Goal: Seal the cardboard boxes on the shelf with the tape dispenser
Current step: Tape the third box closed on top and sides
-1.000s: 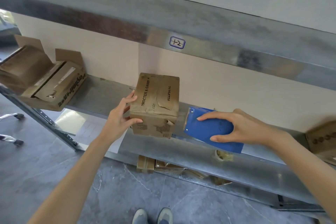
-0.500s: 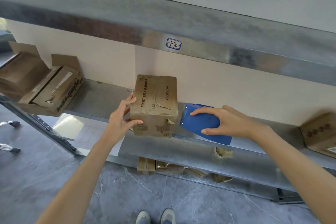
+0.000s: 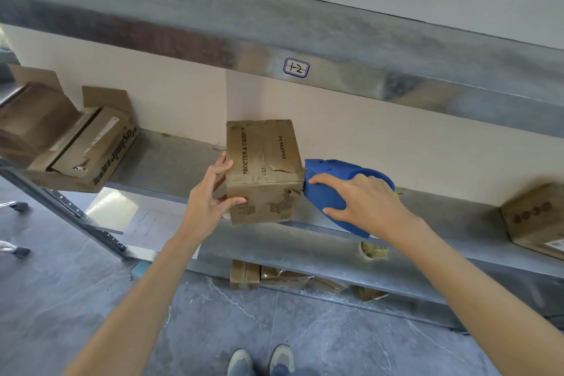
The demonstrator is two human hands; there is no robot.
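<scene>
A small brown cardboard box (image 3: 262, 171) printed "PROCTER & GAMBLE" stands at the front edge of the metal shelf (image 3: 171, 168). My left hand (image 3: 210, 198) holds its left front corner, thumb on the front face and fingers on the left side. My right hand (image 3: 363, 201) grips a blue tape dispenser (image 3: 328, 189), whose front end touches the box's right side near the top edge. An open cardboard box (image 3: 88, 143) with raised flaps lies at the shelf's far left. Another closed box (image 3: 537, 220) sits at the far right.
An upper shelf beam with a "12" label (image 3: 296, 68) runs overhead. A roll of tape (image 3: 374, 250) lies on the lower shelf, and flattened cardboard (image 3: 247, 275) sits below it. A slanted shelf upright (image 3: 76, 217) stands at left. My shoes (image 3: 262, 360) are on the grey floor.
My right hand has brought the blue dispenser left and tilted it up until its front end meets the box's right side. My left hand keeps its hold on the box.
</scene>
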